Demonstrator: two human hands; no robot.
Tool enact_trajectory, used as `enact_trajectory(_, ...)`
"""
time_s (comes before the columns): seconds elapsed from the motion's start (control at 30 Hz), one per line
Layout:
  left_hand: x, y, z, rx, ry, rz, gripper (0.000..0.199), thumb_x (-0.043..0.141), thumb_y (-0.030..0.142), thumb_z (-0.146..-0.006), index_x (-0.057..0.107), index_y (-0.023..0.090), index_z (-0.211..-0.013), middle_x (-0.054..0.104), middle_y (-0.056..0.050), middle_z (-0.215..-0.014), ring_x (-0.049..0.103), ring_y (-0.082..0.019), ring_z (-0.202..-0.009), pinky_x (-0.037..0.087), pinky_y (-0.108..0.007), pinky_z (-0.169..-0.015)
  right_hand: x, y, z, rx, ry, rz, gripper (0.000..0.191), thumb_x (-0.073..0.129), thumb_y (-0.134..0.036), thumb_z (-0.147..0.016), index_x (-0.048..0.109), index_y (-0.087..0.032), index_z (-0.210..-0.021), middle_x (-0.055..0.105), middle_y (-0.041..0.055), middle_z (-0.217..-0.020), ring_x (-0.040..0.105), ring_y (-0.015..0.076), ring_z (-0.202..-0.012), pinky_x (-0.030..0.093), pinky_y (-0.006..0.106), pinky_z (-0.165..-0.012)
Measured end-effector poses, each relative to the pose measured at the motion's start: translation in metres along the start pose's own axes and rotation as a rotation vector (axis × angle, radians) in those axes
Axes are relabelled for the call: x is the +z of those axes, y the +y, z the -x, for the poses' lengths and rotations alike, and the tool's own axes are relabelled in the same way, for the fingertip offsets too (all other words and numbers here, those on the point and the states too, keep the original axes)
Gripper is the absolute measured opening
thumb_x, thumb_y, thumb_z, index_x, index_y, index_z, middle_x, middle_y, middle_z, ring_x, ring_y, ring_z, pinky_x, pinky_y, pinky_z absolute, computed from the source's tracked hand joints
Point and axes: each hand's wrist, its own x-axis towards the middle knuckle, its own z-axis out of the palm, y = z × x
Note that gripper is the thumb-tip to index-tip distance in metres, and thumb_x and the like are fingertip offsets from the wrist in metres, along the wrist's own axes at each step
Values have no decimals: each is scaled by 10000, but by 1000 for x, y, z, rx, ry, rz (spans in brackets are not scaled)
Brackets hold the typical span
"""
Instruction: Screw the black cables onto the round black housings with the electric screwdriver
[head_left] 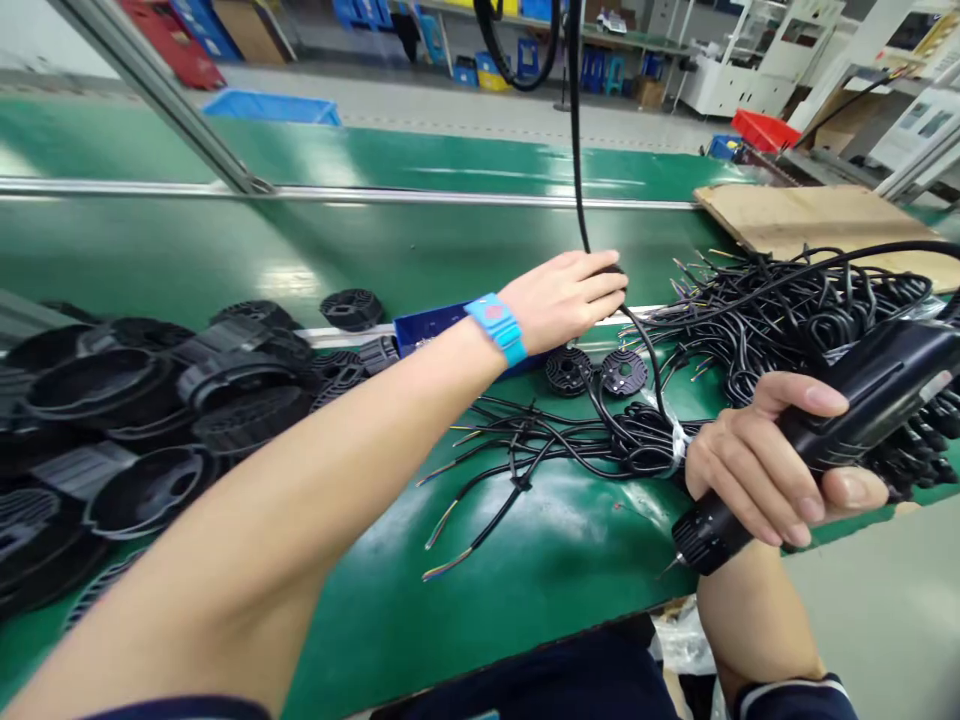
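My left hand, with a blue wrist strap, is closed around a black cable that comes down from above. Below the fingers, the cable runs on toward a bundle of black cables with stripped coloured wire ends. My right hand grips a black electric screwdriver, its bit pointing down and left over the table. Beneath my left hand are two round black slotted discs and a dark blue bin, partly covered by my forearm.
Black round plastic housings are piled on the left of the green table. A large heap of black cables lies at the right, before a cardboard sheet. A metal frame rail crosses behind. A red bin stands farther back.
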Motion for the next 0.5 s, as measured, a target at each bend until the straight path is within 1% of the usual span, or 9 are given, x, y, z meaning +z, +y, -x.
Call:
enact_trajectory(0.1,11,2,-16,-110,8,33,468,499,56,-983,667,233,-1382,460,-46,-1680,292,-316,-1630,287,-583,-1289,4,-3,-1,5,69,96,465,632,-130,-796,550,-276,-1230,455,-162,-517,416,13,-277,424,70,-345)
enact_trajectory(0.13,10,7,-15,-172,39,48,443,502,63,-980,688,225,-1348,477,-54,-1665,326,-330,-1613,289,-604,-1279,7,-4,-1,6,111,161,446,653,-136,-802,557,-276,-1215,442,-168,-512,383,5,-257,410,64,-337)
enact_trajectory(0.2,2,30,-2,-298,95,125,302,489,168,-1034,749,176,-1187,636,-122,-1483,523,-348,-1463,387,-606,-1201,13,-4,-3,-5,226,342,397,703,-164,-810,584,-280,-1171,420,-167,-501,317,6,-231,363,81,-299)
enact_trajectory(0.27,-11,67,22,-363,94,331,400,426,367,-1102,752,149,-1022,756,-143,-1170,691,-312,-1174,515,-517,-1053,19,-1,-4,-32,351,546,351,757,-207,-807,617,-293,-1118,413,-149,-500,296,33,-242,348,144,-279)
enact_trajectory(0.3,-17,90,36,-361,77,541,451,389,436,-1115,734,161,-1025,770,-113,-1067,718,-273,-1060,547,-446,-981,21,3,-5,-58,405,624,334,772,-222,-807,632,-296,-1101,419,-135,-508,310,49,-262,363,176,-291)
enact_trajectory(0.37,-26,136,64,-343,-32,974,414,378,473,-1118,648,196,-1264,766,-79,-1134,722,-207,-992,559,-331,-888,25,13,-4,-131,464,718,312,767,-231,-817,656,-291,-1103,455,-103,-546,372,77,-324,419,221,-348)
enact_trajectory(0.4,-28,157,77,-375,-111,1109,410,378,480,-1114,589,197,-1323,761,-70,-1096,715,-195,-917,548,-307,-810,26,18,-4,-156,468,741,303,748,-224,-833,662,-283,-1117,478,-89,-571,405,85,-357,443,232,-379)
enact_trajectory(0.43,-29,175,87,-447,-163,1179,414,368,485,-1109,542,189,-1341,748,-69,-1062,700,-198,-878,529,-306,-764,27,24,-3,-173,455,751,297,723,-215,-851,663,-272,-1136,497,-78,-594,427,89,-384,456,236,-401)
enact_trajectory(0.5,-27,200,101,-585,-217,1227,418,350,528,-1092,525,185,-1254,699,-59,-965,649,-206,-818,483,-315,-719,29,33,0,-161,402,746,289,676,-202,-886,651,-255,-1168,506,-70,-618,435,89,-407,453,236,-417)
